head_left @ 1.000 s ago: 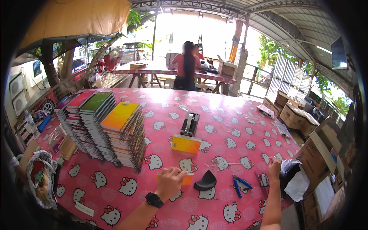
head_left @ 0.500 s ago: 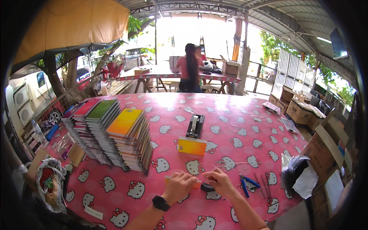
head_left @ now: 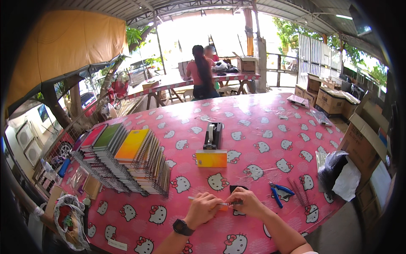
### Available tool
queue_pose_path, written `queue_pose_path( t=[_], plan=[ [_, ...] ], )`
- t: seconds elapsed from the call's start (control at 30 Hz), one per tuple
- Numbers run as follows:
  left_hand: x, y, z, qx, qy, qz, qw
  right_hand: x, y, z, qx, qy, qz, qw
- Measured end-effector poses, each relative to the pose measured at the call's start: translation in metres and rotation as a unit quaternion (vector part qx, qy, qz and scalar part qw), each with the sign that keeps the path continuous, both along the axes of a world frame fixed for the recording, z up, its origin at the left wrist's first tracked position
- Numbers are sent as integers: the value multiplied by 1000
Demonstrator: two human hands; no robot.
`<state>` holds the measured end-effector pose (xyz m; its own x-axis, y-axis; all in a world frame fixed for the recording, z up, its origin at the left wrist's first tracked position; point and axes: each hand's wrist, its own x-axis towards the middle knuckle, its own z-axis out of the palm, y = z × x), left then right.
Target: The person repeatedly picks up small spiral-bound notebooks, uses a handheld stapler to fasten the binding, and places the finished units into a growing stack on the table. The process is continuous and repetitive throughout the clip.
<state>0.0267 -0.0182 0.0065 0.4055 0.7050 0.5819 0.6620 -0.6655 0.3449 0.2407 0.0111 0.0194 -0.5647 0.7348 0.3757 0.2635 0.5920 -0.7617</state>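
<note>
My left hand (head_left: 204, 208), a dark watch on its wrist, is closed over a small orange notepad (head_left: 224, 208) low at the middle of the table. Most of the pad is under my fingers. My right hand (head_left: 247, 202) has its fingers pinched together at the pad's right end; what lies between the fingertips is hidden. A black object (head_left: 239, 188), partly covered by my right hand, sits just behind it. Beyond my hands a yellow-orange spiral notepad (head_left: 211, 158) stands against a black tape dispenser (head_left: 214, 136).
Tall stacks of spiral notebooks (head_left: 134, 146) rise at the left. Blue-handled pliers (head_left: 279, 193) and dark spiral wires (head_left: 298, 192) lie at the right on the pink table (head_left: 186, 230). Cardboard boxes (head_left: 359, 146) stand at the right edge. Two people are at a far table (head_left: 249, 77).
The view has shifted and turned slightly. My right hand has moved off the black object to the notepad's right end, and its fingers have drawn together beside my left hand.
</note>
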Motion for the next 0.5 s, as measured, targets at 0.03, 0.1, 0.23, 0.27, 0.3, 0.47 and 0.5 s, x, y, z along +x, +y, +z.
queue_pose_path(
  t=[0.03, 0.1, 0.23, 0.27, 0.3, 0.47, 0.5],
  plan=[
    [1, 0, 2, -3, 1, 3, 1000, 0, 0, -1, -18, 7, 18, 1000],
    [3, -2, 5, -8, -1, 10, 1000, -1, -3, -1, -53, 17, 56, 997],
    [2, -1, 6, -9, 2, 9, 1000, -1, -1, -3, 13, 30, -25, 999],
    [2, -1, 5, -6, 5, 8, 1000, 1, 2, -9, 43, 17, -20, 999],
    [2, 0, 5, -3, 7, 9, 1000, 1, 4, -12, 73, 4, -14, 997],
    [2, -2, 3, -3, 2, 13, 1000, 0, 2, -7, -1, -4, 37, 999],
    [3, -2, 4, -5, -1, 14, 1000, 2, 3, -7, -17, 2, 46, 999]
  ],
)
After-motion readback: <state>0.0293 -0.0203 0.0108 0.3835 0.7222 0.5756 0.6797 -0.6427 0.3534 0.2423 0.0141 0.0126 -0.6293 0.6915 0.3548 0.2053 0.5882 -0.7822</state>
